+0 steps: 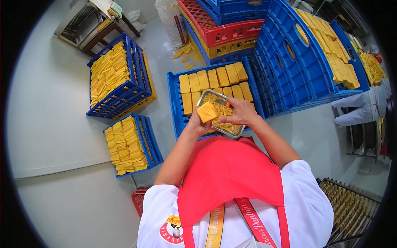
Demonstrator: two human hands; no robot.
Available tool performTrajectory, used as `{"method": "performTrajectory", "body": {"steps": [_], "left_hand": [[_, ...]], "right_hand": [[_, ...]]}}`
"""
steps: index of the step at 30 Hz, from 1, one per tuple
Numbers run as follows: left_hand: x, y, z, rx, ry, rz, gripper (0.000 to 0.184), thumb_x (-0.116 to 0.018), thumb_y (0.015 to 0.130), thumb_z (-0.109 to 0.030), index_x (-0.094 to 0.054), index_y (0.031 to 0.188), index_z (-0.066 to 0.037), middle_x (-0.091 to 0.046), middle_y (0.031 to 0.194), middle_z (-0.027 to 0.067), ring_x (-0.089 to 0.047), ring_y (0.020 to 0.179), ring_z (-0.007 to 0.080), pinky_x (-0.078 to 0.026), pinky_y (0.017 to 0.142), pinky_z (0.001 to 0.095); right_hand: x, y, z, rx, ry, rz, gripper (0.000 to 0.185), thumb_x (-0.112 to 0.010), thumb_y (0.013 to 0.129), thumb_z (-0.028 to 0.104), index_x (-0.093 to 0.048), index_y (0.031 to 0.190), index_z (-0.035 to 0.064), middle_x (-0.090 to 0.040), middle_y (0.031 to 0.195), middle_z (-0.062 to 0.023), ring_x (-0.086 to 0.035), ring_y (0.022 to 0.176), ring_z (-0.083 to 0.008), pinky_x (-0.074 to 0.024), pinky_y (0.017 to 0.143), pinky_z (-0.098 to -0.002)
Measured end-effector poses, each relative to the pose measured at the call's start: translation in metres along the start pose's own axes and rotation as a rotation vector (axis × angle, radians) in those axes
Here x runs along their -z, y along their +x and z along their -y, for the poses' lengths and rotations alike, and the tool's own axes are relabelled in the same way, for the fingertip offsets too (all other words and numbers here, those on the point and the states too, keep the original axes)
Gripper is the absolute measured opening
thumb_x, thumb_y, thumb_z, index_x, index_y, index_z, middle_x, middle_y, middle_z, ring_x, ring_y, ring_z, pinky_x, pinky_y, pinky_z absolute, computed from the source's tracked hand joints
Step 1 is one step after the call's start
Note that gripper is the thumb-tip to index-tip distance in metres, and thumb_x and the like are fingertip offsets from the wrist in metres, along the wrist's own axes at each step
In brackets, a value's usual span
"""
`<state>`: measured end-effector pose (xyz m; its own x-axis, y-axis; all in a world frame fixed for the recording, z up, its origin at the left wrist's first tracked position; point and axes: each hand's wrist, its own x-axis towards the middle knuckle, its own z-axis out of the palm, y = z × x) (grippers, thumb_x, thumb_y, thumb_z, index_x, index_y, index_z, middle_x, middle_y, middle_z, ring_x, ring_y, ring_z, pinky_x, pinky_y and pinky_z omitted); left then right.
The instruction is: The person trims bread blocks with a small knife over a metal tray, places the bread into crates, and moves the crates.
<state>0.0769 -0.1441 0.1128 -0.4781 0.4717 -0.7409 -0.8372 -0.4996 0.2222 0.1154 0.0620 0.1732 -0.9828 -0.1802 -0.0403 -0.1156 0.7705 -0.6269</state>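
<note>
A yellow block (207, 112) is in my left hand (199, 124), its fingers wrapped round the block over the left edge of a metal tray (236, 134). Thin yellow strips (223, 120) fill much of that tray. My right hand (242, 112) is over the tray's right side, fingers curled; a small orange-red item (227, 104) shows beside them, and whether the fingers grip anything is unclear. Beneath the tray, a blue crate (175, 108) holds rows of yellow blocks (213, 78), partly hidden by the tray and my hands.
Blue crates (142, 78) with yellow strips stand at the left. Stacked red (233, 35), yellow and blue crates rise ahead, beside a white sack (171, 25). A tall blue crate (293, 62) stands right. Another person's legs (355, 109) and a metal rack (351, 206) are farther right.
</note>
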Motion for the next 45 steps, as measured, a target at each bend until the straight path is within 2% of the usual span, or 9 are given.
{"method": "performTrajectory", "body": {"steps": [5,15,23,30,31,32,34,36,45], "left_hand": [[-0.002,0.001,0.007,0.035,0.065,0.048,0.041,-0.048,0.095,-0.044,-0.062,0.106,-0.008,-0.070,0.091,0.0075,-0.069,0.061,0.0176,-0.059,0.048,0.0221],[0.014,0.016,0.006,0.195,-0.175,0.241,0.035,-0.053,0.095,-0.038,-0.059,0.109,-0.007,-0.066,0.091,0.0093,-0.064,0.064,0.0203,-0.057,0.044,0.0240],[0.008,0.026,0.024,-0.203,-0.262,0.127,0.028,-0.049,0.098,-0.033,-0.059,0.109,-0.010,-0.065,0.098,0.0079,-0.067,0.078,0.0219,-0.059,0.061,0.0357],[0.021,0.013,0.019,-0.327,-0.245,-0.169,0.025,-0.044,0.098,-0.028,-0.060,0.101,-0.010,-0.066,0.089,0.0058,-0.066,0.080,0.0204,-0.058,0.063,0.0337],[0.048,0.027,0.020,-0.427,-0.204,-0.112,0.034,-0.044,0.097,-0.029,-0.052,0.121,-0.006,-0.062,0.115,0.0118,-0.063,0.103,0.0285,-0.054,0.086,0.0428],[0.087,0.054,0.024,-0.648,-0.045,-0.333,0.045,-0.049,0.095,-0.022,-0.040,0.135,-0.003,-0.057,0.125,0.0144,-0.060,0.110,0.0284,-0.051,0.092,0.0400],[0.162,0.069,0.025,-0.955,0.721,-0.700,0.077,-0.059,0.090,-0.022,-0.015,0.151,-0.007,-0.046,0.133,0.0218,-0.055,0.113,0.0378,-0.047,0.095,0.0461],[0.173,0.043,0.026,-0.847,1.321,-1.067,0.083,-0.064,0.086,-0.027,-0.017,0.151,-0.009,-0.046,0.127,0.0263,-0.057,0.106,0.0442,-0.047,0.092,0.0489],[0.189,0.061,0.027,-0.491,1.906,-0.957,0.072,-0.065,0.082,-0.025,-0.034,0.147,-0.021,-0.043,0.132,0.0207,-0.064,0.090,0.0431,-0.055,0.077,0.0470]], "right_hand": [[-0.006,0.013,-0.003,0.232,-0.143,0.032,0.076,-0.071,0.058,0.078,-0.058,0.078,0.0049,-0.065,0.076,-0.0158,-0.065,0.075,-0.0356,-0.0482,0.064,-0.0455],[-0.027,0.010,-0.017,0.108,-0.038,0.159,0.069,-0.068,0.065,0.075,-0.061,0.075,0.0072,-0.063,0.068,-0.0167,-0.064,0.066,-0.0363,-0.0485,0.060,-0.0448],[-0.046,0.007,-0.003,0.079,0.045,-0.201,0.069,-0.068,0.065,0.075,-0.062,0.072,0.0058,-0.064,0.068,-0.0174,-0.063,0.064,-0.0371,-0.0493,0.059,-0.0452],[-0.067,0.009,-0.013,0.024,0.004,0.080,0.065,-0.062,0.077,0.068,-0.061,0.063,0.0048,-0.063,0.065,-0.0182,-0.064,0.065,-0.0375,-0.0491,0.059,-0.0458],[-0.072,0.015,-0.027,-0.078,0.082,0.063,0.063,-0.060,0.081,0.066,-0.061,0.066,0.0050,-0.061,0.062,-0.0164,-0.063,0.060,-0.0338,-0.0479,0.056,-0.0440],[-0.076,0.023,-0.040,-0.186,0.155,0.045,0.061,-0.058,0.084,0.064,-0.061,0.069,0.0052,-0.060,0.059,-0.0146,-0.062,0.055,-0.0301,-0.0466,0.052,-0.0422],[-0.077,0.047,-0.068,-0.854,0.901,0.218,0.057,-0.057,0.086,0.063,-0.059,0.075,0.0068,-0.053,0.055,-0.0061,-0.054,0.047,-0.0192,-0.0422,0.047,-0.0344],[-0.083,0.053,-0.116,-1.047,1.593,0.204,0.052,-0.056,0.089,0.060,-0.054,0.081,0.0087,-0.045,0.055,0.0006,-0.046,0.045,-0.0122,-0.0380,0.045,-0.0275],[-0.099,0.061,-0.154,-1.275,2.217,-0.365,0.047,-0.041,0.097,0.049,-0.048,0.087,0.0041,-0.041,0.056,-0.0013,-0.043,0.050,-0.0163,-0.0360,0.046,-0.0299]]}}
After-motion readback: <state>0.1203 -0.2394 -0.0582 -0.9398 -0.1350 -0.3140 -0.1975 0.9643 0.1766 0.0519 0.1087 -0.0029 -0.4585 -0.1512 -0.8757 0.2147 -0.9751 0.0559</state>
